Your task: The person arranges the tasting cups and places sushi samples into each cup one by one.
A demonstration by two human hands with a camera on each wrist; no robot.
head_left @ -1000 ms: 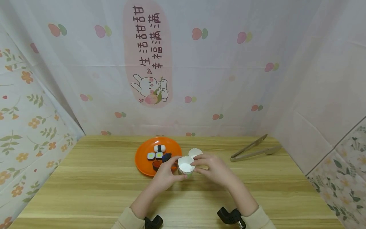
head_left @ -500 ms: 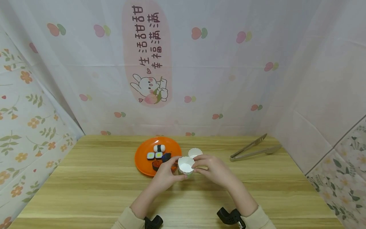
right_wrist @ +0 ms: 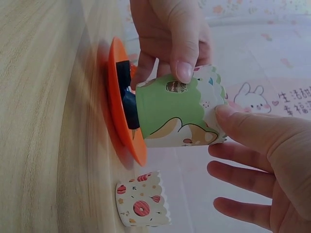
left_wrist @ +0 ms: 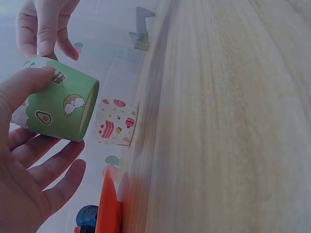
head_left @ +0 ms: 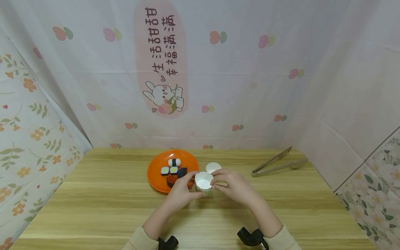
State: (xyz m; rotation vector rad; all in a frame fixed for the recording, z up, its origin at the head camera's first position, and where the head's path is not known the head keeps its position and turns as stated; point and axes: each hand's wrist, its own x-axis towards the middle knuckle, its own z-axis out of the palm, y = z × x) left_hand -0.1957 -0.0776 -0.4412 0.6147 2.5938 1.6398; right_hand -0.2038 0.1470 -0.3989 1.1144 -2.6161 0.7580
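A green paper baking cup (head_left: 203, 181) with a white scalloped rim and cartoon prints is held up off the table. My left hand (head_left: 181, 192) grips its side, thumb on the near face and fingers on the other side. At the rim, my right hand (head_left: 231, 183) pinches the edge, its thumb (right_wrist: 238, 124) on the outside and its other fingers spread. The green cup's white inside shows in the head view. Just behind it, a second baking cup (right_wrist: 143, 201), white with red cake and donut prints, stands upright on the table.
An orange plate (head_left: 155, 182) at the left holds several toy sushi pieces (head_left: 174, 162), partly hidden by my left hand. Metal tongs (head_left: 275, 166) lie spread at the back right. A printed curtain (head_left: 250, 86) hangs behind the wooden table (head_left: 109, 208).
My right fingertips have drawn back slightly from inside the green baking cup to its right rim. My left hand keeps its hold, and the cup has barely moved.
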